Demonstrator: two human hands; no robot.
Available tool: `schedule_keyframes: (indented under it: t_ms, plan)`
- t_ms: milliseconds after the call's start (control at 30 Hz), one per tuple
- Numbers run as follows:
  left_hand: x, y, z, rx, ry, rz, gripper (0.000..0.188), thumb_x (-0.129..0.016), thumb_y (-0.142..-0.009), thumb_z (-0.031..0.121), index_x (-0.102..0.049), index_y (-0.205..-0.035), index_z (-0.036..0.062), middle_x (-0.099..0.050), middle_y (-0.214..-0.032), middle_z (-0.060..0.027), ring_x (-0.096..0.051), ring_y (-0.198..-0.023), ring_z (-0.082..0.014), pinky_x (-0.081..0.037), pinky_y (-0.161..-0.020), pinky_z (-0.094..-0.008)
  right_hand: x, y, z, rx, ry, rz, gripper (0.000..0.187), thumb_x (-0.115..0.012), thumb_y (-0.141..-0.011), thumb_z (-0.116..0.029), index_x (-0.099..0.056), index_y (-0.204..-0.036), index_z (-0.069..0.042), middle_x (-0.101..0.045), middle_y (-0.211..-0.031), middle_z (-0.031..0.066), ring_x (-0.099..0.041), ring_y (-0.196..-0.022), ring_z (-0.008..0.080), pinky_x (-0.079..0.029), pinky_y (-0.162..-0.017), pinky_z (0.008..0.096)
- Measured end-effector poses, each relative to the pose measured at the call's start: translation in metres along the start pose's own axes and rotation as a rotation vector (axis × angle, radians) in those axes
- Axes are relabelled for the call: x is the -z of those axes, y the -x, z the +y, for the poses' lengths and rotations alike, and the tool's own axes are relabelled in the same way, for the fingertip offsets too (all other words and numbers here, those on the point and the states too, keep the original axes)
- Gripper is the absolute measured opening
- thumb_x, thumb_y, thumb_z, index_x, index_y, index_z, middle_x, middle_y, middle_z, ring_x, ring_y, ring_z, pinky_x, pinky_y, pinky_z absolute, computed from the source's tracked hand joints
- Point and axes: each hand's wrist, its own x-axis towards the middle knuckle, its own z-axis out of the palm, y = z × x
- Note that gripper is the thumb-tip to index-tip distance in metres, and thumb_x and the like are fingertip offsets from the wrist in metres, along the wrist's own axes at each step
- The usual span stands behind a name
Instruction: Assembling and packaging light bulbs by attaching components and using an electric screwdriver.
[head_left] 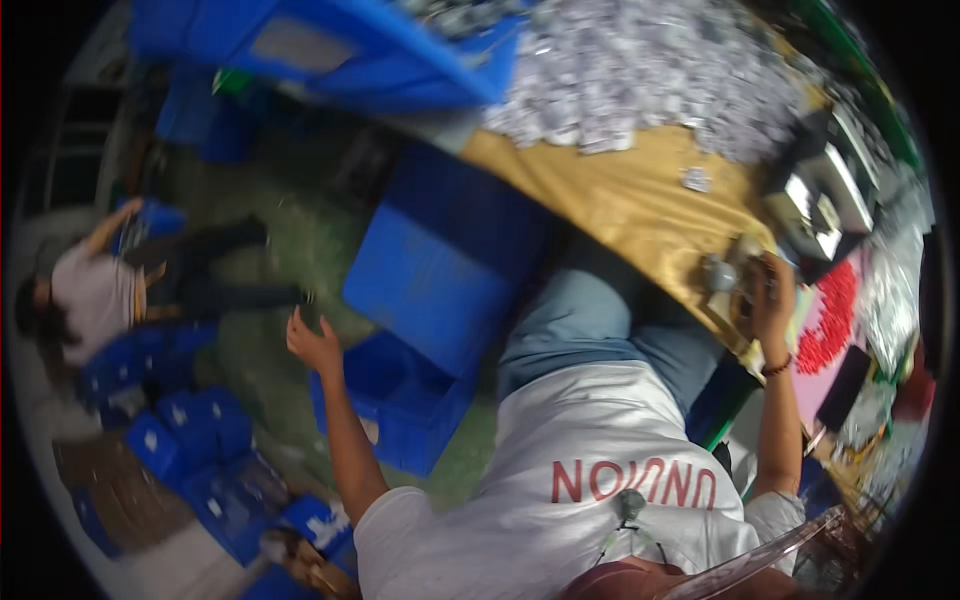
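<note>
My left hand is held out to the left, above the floor and beside an open blue bin. Its thumb and fingers are apart, with nothing in them. At the right edge of the yellow-covered table, my right hand has its fingers bent in beside small grey metal parts; blur hides what they hold. A large heap of small silvery-white parts covers the far side of the table. One loose silvery piece lies apart from the heap.
A black and silver block-shaped device stands beyond my right hand. Small red pieces lie on a pink surface near clear plastic bags. A blue crate sits at the far left; stacked blue bins and another person are leftward.
</note>
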Motion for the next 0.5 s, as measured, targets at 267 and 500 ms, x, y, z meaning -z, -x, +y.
schedule_keyframes:
  t_ms: [267,500]
  plan:
    - [0.037,0.221,-0.226,1.083,-0.340,-0.289,0.069,-0.072,-0.089,0.039,-0.046,-0.148,0.0149,-0.036,-0.153,-0.0206,-0.036,-0.138,-0.0416,-0.034,-0.104,-0.0695,0.030,-0.039,0.029,-0.223,-0.208,-0.094,0.037,-0.053,-0.104,-0.007,-0.054,-0.140,0.000,-0.064,-0.129,0.0089,-0.061,-0.111,0.0125,-0.047,-0.094,0.0244]
    - [0.000,0.287,-0.208,0.160,-0.420,-0.511,0.062,-0.064,-0.088,0.030,-0.049,-0.145,0.0084,-0.038,-0.155,-0.0172,-0.033,-0.143,-0.0415,-0.029,-0.111,-0.0654,0.057,-0.059,0.017,-0.227,-0.267,-0.065,0.038,-0.049,-0.105,-0.010,-0.053,-0.142,0.002,-0.059,-0.139,0.0104,-0.058,-0.126,0.0184,-0.044,-0.100,0.0297]
